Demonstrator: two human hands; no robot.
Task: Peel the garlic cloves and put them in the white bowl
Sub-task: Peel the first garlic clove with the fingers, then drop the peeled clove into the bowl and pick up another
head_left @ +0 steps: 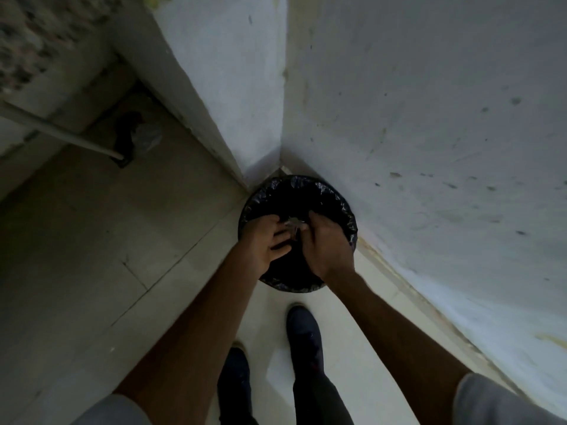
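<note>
Head view, looking straight down. A person is standing over a black-lined bin (pixel 343 207) that is sitting in the wall corner at centre frame, with both hands hanging above its opening. The left hand (pixel 270 240) is lying palm-down with its fingers loosely straight and gripping nothing. The right hand (pixel 325 243) is curling its fingers toward a pale scrap (pixel 294 223) (probably garlic skin, though it is too blurred to confirm); whether those fingers are pinching it cannot be told. The scrap is lying between the two sets of fingertips, nearer the right hand and directly over the dark mouth of the bin, so letting go should send it straight down. Neither the garlic cloves nor the white bowl is showing anywhere in frame.
</note>
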